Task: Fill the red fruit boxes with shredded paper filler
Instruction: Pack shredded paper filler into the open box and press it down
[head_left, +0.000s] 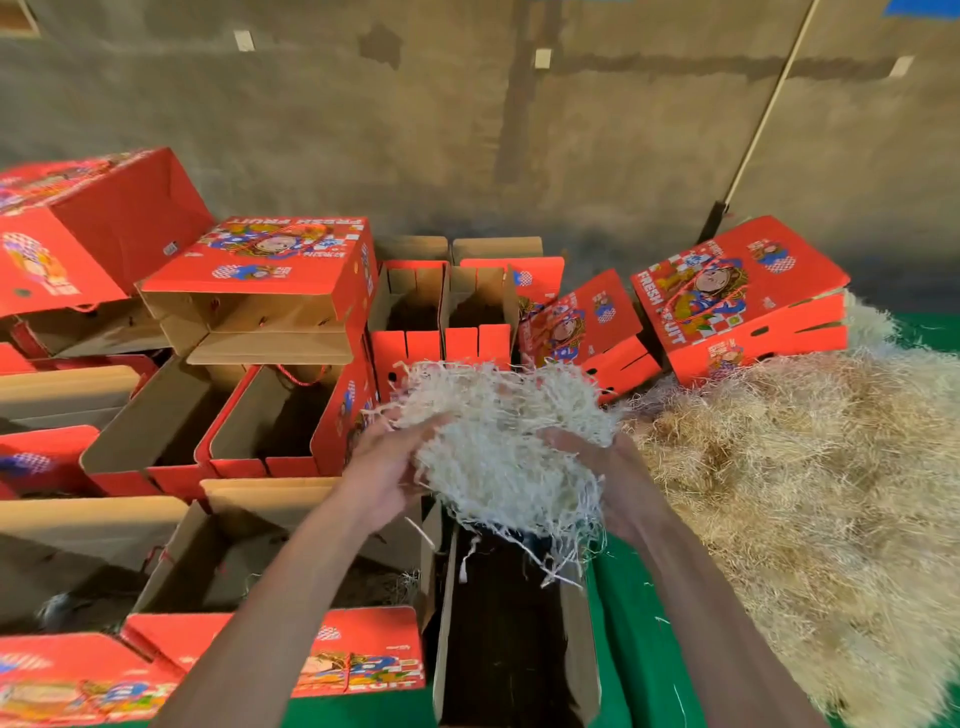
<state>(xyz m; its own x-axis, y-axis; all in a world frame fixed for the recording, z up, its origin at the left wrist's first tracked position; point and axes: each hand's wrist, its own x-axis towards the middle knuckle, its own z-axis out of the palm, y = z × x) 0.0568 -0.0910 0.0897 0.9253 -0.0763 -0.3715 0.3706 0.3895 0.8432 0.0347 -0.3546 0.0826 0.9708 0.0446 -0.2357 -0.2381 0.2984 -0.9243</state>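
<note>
Nearest me, my two bare forearms reach over a green tabletop (623, 623) crowded with red printed cardboard fruit boxes (270, 415). Beside them at right sprawls a big pale heap of shredded paper filler (810, 493). Above an open brown-lined box (509, 634), my left hand (387, 478) and right hand (618, 483) cup a white shredded-paper clump (504, 441) between them, fingers curled around it.

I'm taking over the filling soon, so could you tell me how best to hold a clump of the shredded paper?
Cup the clump of shredded paper from below on both sides, as the left hand and right hand do; loose strands dangle underneath.
</note>
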